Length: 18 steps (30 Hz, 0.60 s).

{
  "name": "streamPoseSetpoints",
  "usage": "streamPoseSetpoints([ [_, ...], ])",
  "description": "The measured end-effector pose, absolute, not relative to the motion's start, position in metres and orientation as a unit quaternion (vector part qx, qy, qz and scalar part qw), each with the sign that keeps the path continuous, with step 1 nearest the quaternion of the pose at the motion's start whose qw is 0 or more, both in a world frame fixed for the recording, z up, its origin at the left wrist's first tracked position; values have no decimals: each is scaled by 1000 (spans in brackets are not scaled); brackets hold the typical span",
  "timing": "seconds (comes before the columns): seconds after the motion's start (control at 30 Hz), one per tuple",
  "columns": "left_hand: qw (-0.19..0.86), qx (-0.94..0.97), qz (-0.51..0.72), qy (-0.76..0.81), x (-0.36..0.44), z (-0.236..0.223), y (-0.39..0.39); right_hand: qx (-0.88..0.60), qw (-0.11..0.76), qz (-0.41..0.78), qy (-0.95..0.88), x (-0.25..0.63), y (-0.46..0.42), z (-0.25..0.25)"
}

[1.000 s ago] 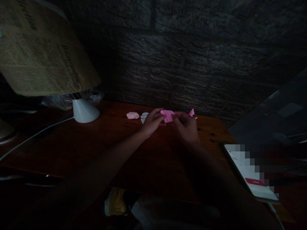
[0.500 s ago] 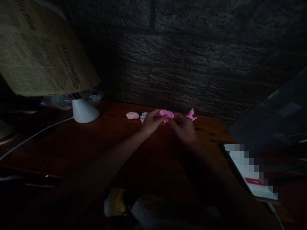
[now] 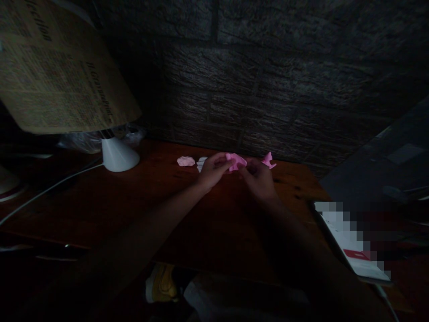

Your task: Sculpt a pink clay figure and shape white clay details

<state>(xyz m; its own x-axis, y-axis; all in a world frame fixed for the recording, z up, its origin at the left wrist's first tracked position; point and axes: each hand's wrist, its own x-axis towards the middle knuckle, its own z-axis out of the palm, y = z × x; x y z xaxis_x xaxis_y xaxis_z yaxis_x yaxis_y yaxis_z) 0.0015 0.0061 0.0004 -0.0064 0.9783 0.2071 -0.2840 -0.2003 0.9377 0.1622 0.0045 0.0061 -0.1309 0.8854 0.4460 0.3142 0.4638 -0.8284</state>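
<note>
At far left, on the brown wooden table (image 3: 201, 219), a white conical lamp base (image 3: 119, 154) under a newspaper-print lampshade (image 3: 70, 71), with no change over the last second. Next rightward, near the far edge, a flattened pale pink lump (image 3: 185, 161), lying just where it was, then a crumpled white piece (image 3: 201, 164), partly hidden by the left hand (image 3: 212, 172). At mid-scene, raised between both hands in front of the stone-pattern wall (image 3: 234, 89), a bright pink soft-looking piece (image 3: 238, 161); too dark to tell paper from clay. Pinched at its left end by the left hand, fingers curled, thumb laid across the near side. Pinched at its lower right by the right hand (image 3: 260, 178), thumb close to fingers, palm partly closed. Squarish a second ago, round-edged half a second ago, now slanting and drawn out toward the right: to judge by that, being turned or shaped by the fingers and not yet settled in form. Beyond the right hand, a pointed pink piece (image 3: 268, 160) on the table, less covered than a second ago. At near right, a white-faced slab (image 3: 350, 246), partly blurred into blocks.
</note>
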Motion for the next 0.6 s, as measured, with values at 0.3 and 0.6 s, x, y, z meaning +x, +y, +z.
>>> streamPoseSetpoints([
  [0.3,536,474,600,357,1,1,4,-451,472,260,-711,165,7,5],
  [0.6,524,482,595,372,2,0,6,-451,487,229,-712,163,3,9],
])
